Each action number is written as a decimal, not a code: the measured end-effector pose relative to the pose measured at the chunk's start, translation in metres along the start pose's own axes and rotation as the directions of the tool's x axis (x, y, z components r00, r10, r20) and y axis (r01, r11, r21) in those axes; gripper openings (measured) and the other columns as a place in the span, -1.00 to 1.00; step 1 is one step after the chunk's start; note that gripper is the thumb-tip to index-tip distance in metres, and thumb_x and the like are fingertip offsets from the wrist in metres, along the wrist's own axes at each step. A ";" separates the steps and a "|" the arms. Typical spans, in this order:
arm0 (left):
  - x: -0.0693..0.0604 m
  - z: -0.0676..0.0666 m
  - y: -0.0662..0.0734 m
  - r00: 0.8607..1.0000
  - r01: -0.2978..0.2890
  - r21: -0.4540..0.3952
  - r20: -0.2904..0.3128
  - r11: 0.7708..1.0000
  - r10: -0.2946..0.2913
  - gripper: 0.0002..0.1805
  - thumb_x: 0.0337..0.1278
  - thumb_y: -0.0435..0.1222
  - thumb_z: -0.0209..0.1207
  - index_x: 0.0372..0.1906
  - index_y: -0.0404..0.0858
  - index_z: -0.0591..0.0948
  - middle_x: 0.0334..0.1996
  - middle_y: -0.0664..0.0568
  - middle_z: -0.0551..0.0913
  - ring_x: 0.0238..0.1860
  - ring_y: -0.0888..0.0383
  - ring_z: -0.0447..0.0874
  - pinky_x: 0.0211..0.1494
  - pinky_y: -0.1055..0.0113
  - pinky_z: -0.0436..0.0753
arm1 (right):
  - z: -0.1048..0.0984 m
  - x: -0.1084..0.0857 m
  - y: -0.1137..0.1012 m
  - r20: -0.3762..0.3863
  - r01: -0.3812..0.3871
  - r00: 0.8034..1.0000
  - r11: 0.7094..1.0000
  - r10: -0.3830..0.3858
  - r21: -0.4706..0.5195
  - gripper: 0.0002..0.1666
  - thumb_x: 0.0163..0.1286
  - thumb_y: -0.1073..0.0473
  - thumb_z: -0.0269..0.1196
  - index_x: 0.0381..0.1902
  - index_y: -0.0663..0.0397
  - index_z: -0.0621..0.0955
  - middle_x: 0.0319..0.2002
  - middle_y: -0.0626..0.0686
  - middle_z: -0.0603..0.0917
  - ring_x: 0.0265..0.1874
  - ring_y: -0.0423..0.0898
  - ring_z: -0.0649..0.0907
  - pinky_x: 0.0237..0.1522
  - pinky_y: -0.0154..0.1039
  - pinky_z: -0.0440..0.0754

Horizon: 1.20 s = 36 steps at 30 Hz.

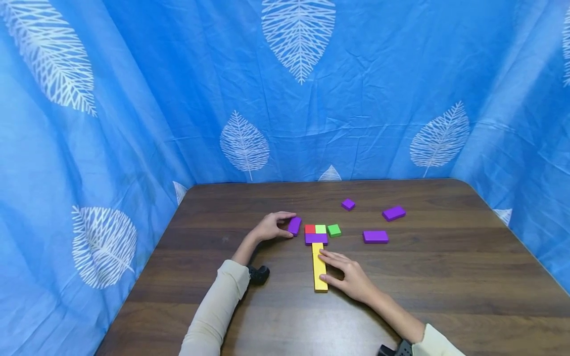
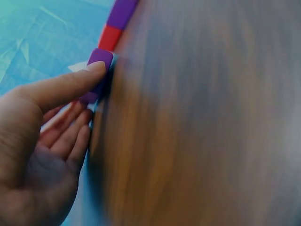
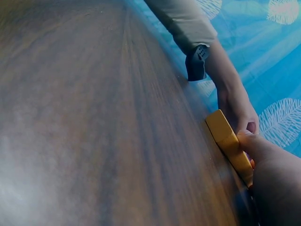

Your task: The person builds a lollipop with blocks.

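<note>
My left hand pinches a purple block between thumb and fingers, a little left of a red block. Beside the red one lies a light green block, and a purple block runs across just below both. From there a column of yellow blocks extends toward me. My right hand rests its thumb and fingertips along the column's right side, fingers spread. A green block lies tilted close to the light green one.
Right of the green block lies a purple block, with another purple one behind it. A small purple block is farther back. Blue cloth with white leaves hangs around the brown wooden table.
</note>
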<state>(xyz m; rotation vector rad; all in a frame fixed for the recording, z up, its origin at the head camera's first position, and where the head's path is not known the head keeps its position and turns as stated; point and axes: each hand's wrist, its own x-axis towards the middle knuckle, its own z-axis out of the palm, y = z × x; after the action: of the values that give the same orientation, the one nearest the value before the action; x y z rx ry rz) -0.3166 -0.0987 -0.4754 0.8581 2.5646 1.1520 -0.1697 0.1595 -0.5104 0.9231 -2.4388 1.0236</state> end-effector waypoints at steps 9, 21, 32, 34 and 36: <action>0.002 0.022 0.002 0.982 0.005 0.044 -0.188 0.999 0.004 -0.29 -0.23 -0.12 0.45 0.16 -0.17 0.52 0.08 -0.01 0.52 0.10 0.08 0.44 0.12 0.24 0.46 | -0.001 -0.001 0.000 0.005 -0.019 1.000 1.000 0.019 0.003 -0.43 0.16 0.00 0.33 0.10 0.11 0.56 0.17 0.05 0.50 0.12 0.10 0.48 0.12 0.04 0.39; -0.004 0.026 0.001 0.984 -0.034 0.033 -0.174 0.999 0.039 -0.26 -0.20 -0.12 0.43 0.22 -0.16 0.47 0.18 -0.02 0.46 0.20 0.06 0.37 0.20 0.17 0.39 | -0.001 0.000 0.000 0.007 -0.016 1.000 1.000 0.016 -0.004 -0.43 0.15 0.01 0.34 0.09 0.12 0.57 0.16 0.06 0.51 0.12 0.10 0.49 0.11 0.05 0.40; -0.004 0.026 -0.002 0.986 -0.038 0.003 -0.165 0.999 0.038 -0.38 -0.09 -0.16 0.37 0.18 -0.16 0.51 0.18 -0.01 0.47 0.23 0.06 0.35 0.25 0.16 0.33 | 0.000 0.000 0.001 0.009 -0.017 1.000 1.000 0.017 -0.007 -0.42 0.15 0.00 0.34 0.11 0.11 0.56 0.16 0.05 0.50 0.12 0.10 0.49 0.10 0.05 0.41; -0.004 0.026 -0.002 0.986 -0.041 0.005 -0.162 0.999 0.041 -0.38 -0.08 -0.16 0.37 0.18 -0.16 0.51 0.18 -0.01 0.46 0.23 0.07 0.34 0.26 0.16 0.32 | 0.000 0.000 0.001 0.011 -0.017 1.000 1.000 0.017 -0.006 -0.42 0.15 0.00 0.34 0.11 0.11 0.56 0.16 0.05 0.50 0.12 0.09 0.48 0.11 0.04 0.41; -0.004 0.026 -0.002 0.986 -0.045 0.010 -0.159 0.999 0.046 -0.38 -0.08 -0.17 0.37 0.18 -0.16 0.51 0.18 -0.01 0.46 0.24 0.07 0.34 0.27 0.17 0.32 | 0.000 -0.001 0.001 0.013 -0.020 1.000 1.000 0.020 -0.004 -0.42 0.16 -0.01 0.33 0.11 0.10 0.56 0.17 0.05 0.50 0.13 0.09 0.48 0.11 0.04 0.41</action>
<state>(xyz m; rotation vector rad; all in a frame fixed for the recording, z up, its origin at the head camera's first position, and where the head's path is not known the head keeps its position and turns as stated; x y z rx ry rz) -0.3034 -0.0863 -0.4946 0.8626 2.6899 1.2741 -0.1698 0.1600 -0.5112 0.9096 -2.4646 1.0223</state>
